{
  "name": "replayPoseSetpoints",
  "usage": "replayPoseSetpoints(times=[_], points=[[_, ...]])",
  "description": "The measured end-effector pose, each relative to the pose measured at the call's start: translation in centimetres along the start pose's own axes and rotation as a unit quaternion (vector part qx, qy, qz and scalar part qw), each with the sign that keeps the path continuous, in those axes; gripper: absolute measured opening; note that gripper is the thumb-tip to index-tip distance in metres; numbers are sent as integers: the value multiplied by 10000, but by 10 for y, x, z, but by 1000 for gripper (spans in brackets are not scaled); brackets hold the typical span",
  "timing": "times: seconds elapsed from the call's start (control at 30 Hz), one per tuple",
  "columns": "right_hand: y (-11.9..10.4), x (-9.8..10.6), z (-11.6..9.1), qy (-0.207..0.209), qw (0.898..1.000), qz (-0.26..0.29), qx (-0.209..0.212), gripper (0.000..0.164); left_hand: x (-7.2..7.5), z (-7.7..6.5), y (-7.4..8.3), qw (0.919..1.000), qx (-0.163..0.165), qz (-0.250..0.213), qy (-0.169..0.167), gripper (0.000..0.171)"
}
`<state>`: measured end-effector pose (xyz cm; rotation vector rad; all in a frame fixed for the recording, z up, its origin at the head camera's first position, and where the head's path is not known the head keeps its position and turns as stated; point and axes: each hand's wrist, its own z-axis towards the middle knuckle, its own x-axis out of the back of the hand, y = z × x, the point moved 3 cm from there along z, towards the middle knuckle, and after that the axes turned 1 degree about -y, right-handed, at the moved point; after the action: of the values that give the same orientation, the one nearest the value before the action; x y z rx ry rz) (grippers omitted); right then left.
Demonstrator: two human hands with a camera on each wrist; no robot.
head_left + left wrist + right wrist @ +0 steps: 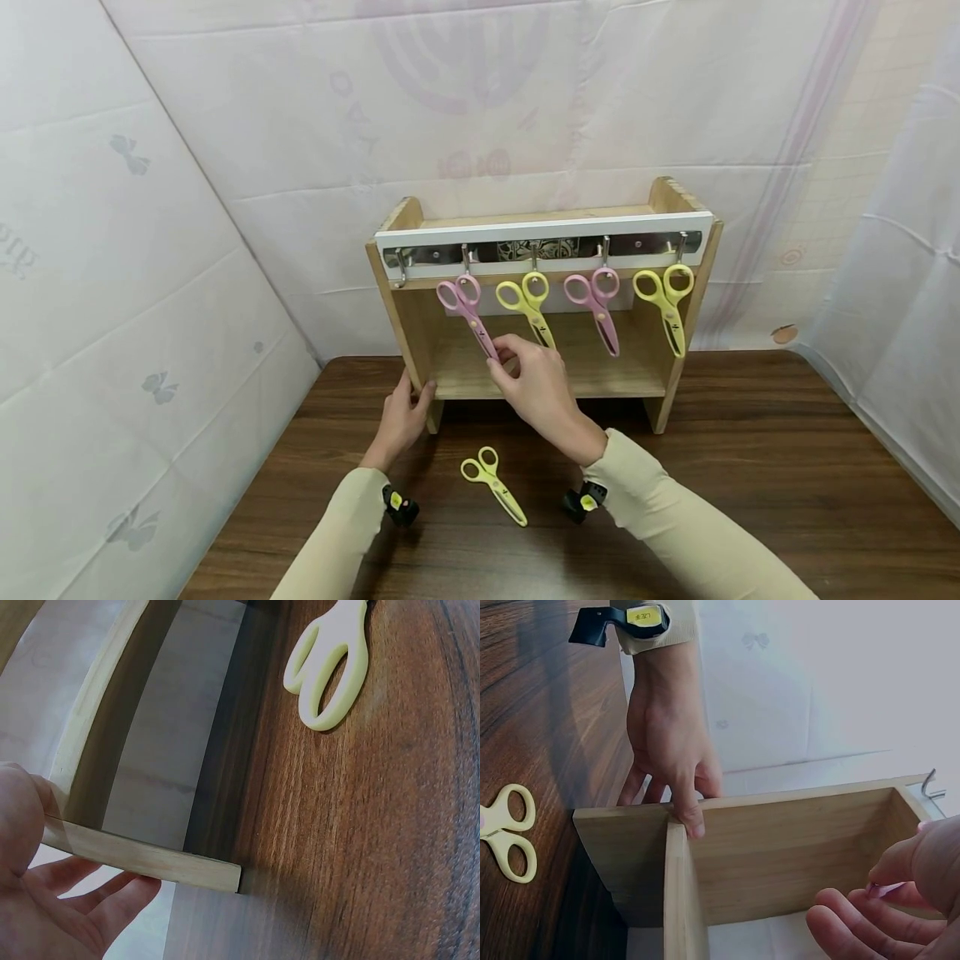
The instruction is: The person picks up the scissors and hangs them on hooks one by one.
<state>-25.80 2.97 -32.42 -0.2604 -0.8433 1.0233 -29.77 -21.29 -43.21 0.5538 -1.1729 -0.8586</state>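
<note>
My right hand (pixel 538 387) pinches the blade end of pink scissors (pixel 467 310), whose handle loop is at the second hook from the left. In the right wrist view only a bit of pink shows between thumb and finger. My left hand (pixel 401 421) grips the lower left side panel of the wooden shelf (pixel 427 333), thumb inside and fingers outside. To the right hang yellow scissors (pixel 527 300), pink scissors (pixel 596 304) and yellow scissors (pixel 665 300). Another pair of yellow scissors (pixel 492 483) lies on the table between my forearms.
A metal hook rail (pixel 442 256) on a white board runs along the shelf's upper front. Its leftmost hook (pixel 400 267) bears nothing. The dark wooden table (pixel 787 467) extends around the shelf, with white patterned cloth (pixel 300 167) behind and at the sides.
</note>
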Motion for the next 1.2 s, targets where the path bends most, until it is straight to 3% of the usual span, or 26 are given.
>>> replayPoseSetpoints(times=[1.2], points=[[8,-16,4,90,9999,-77,-102,11,1,0,1,10000,96,10,-19,50]])
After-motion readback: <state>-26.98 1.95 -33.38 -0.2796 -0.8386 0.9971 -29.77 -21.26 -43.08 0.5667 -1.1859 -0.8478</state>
